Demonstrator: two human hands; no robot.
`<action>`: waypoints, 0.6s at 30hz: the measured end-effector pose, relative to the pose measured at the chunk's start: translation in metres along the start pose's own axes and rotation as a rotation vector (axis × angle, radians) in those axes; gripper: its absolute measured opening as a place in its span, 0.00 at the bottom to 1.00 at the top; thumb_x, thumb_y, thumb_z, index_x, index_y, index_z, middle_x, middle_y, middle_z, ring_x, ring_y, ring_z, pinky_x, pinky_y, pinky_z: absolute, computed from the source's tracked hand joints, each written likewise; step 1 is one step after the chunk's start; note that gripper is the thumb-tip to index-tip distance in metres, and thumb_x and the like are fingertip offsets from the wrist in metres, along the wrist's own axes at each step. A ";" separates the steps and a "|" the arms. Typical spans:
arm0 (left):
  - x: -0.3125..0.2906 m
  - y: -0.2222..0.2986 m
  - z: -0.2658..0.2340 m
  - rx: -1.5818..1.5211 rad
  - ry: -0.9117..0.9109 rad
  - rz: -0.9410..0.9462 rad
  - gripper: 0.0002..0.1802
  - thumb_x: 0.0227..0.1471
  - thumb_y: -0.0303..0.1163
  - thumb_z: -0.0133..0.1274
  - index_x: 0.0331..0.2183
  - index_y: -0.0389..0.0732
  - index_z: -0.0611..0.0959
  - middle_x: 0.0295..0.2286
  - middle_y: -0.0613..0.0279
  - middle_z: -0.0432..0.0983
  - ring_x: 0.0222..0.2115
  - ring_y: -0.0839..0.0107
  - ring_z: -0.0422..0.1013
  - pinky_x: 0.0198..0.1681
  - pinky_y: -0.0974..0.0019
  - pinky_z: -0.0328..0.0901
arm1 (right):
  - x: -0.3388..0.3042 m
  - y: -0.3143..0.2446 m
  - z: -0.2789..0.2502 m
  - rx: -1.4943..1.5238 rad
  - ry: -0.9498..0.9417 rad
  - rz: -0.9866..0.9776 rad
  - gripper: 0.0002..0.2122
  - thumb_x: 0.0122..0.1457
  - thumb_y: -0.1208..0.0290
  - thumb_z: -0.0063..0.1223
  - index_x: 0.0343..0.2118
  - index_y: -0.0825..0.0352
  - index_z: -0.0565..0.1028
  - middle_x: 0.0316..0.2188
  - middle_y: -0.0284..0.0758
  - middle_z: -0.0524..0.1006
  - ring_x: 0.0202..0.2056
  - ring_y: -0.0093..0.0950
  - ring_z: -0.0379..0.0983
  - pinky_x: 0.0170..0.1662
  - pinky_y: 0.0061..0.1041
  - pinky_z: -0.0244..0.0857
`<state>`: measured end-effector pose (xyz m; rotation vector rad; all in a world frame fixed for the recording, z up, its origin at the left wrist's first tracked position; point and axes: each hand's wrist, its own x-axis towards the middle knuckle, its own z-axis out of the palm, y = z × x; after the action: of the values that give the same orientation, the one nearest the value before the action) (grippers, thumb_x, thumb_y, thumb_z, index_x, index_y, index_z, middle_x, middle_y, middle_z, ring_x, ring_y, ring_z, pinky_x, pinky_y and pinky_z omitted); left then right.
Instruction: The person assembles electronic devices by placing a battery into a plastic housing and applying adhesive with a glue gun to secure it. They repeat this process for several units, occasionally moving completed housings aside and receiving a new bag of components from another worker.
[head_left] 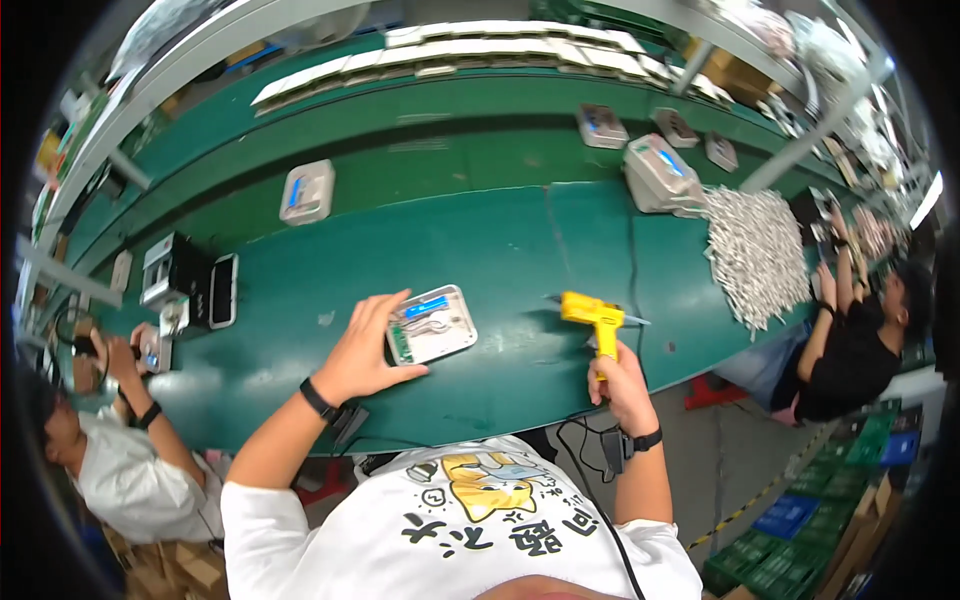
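Observation:
A white plastic housing lies open side up on the green bench in front of me. Inside it sit a blue battery, a green circuit board and some thin wires. My left hand grips the housing by its left side, fingers at the far corner and thumb along the near edge. To the right, my right hand is wrapped around the handle of a yellow hot glue gun. Its dark nozzle points left, toward the housing but apart from it; a pale glue stick pokes out behind.
Another housing lies on the green conveyor beyond. Stacked housings and a heap of small white parts are at right. A black-framed panel lies at left. Co-workers sit on both sides; a cord hangs by my right arm.

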<state>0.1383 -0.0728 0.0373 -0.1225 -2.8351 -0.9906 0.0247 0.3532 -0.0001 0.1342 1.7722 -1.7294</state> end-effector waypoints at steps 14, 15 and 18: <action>0.116 -0.175 -0.051 0.395 0.637 -0.721 0.53 0.49 0.49 0.72 0.66 0.32 0.66 0.57 0.37 0.73 0.58 0.44 0.71 0.63 0.47 0.66 | -0.012 -0.023 0.090 0.106 0.073 -0.392 0.19 0.67 0.77 0.60 0.59 0.70 0.71 0.35 0.34 0.81 0.32 0.25 0.80 0.36 0.26 0.77; 0.111 -0.170 -0.057 0.267 0.677 -0.611 0.52 0.47 0.46 0.73 0.65 0.32 0.68 0.56 0.38 0.74 0.57 0.44 0.72 0.62 0.47 0.66 | -0.013 -0.019 0.093 0.069 0.079 -0.443 0.18 0.67 0.77 0.60 0.58 0.70 0.71 0.35 0.34 0.80 0.32 0.24 0.80 0.37 0.27 0.77; 0.075 -0.145 -0.054 -0.007 0.726 -0.429 0.50 0.44 0.42 0.74 0.63 0.34 0.70 0.54 0.41 0.76 0.55 0.44 0.73 0.62 0.47 0.67 | -0.026 -0.013 0.093 0.024 0.034 -0.410 0.16 0.68 0.76 0.59 0.57 0.70 0.72 0.35 0.34 0.80 0.33 0.24 0.79 0.40 0.28 0.76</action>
<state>0.0524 -0.2172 0.0023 0.7192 -2.2077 -0.8691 0.0732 0.2746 0.0318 -0.2055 1.9011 -2.0408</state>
